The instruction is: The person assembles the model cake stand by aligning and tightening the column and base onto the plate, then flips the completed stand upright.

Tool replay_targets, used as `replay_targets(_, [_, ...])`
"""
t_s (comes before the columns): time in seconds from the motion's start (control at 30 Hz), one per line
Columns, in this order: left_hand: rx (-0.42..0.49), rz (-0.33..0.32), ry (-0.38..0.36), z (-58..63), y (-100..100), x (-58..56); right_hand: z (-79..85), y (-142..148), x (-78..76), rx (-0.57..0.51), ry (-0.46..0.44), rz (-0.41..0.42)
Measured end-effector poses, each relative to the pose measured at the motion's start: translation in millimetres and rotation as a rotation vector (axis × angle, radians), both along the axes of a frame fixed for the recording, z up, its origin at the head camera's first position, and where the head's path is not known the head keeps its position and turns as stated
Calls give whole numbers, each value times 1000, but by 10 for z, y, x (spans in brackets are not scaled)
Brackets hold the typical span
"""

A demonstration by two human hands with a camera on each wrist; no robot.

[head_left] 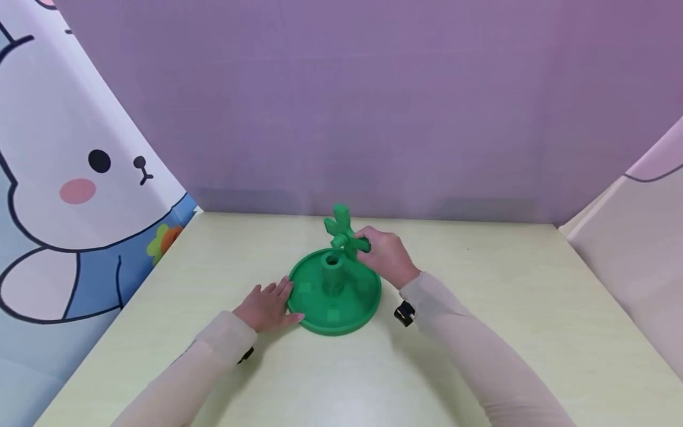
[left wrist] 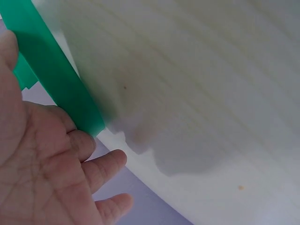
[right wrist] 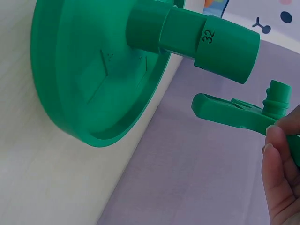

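Observation:
A round green tray-like base [head_left: 333, 330] with a raised rim lies on the table. From its middle rises a hollow green post [head_left: 333, 277], marked 32 in the right wrist view. My left hand [head_left: 268, 307] rests against the left side of the rim, fingers spread and thumb toward the near edge. Just behind and right of the post top, my right hand [head_left: 388, 255] pinches one arm of a green plastic piece with several arms [head_left: 342, 222]. A short ridged peg [right wrist: 277, 98] sticks out of that piece, apart from the post in the right wrist view.
The pale wood-look table [head_left: 480, 284] spreads around the base. Behind it hangs a plain purple cloth [head_left: 373, 107]. A cartoon-printed sheet [head_left: 80, 249] stands along the left side, and another pale sheet [head_left: 635, 237] along the right.

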State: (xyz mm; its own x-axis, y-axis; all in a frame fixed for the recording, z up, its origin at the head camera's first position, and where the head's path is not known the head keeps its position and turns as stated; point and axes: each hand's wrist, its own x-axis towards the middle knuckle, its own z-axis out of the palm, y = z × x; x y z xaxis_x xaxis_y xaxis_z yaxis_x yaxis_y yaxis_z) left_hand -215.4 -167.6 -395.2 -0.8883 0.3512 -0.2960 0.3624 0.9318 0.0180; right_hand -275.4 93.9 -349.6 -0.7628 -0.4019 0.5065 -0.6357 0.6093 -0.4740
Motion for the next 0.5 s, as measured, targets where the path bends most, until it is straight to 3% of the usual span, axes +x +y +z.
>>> replay_targets(0.5, [-18,-1,-3,-57,6,-66,-7,-31,40,137,133,40])
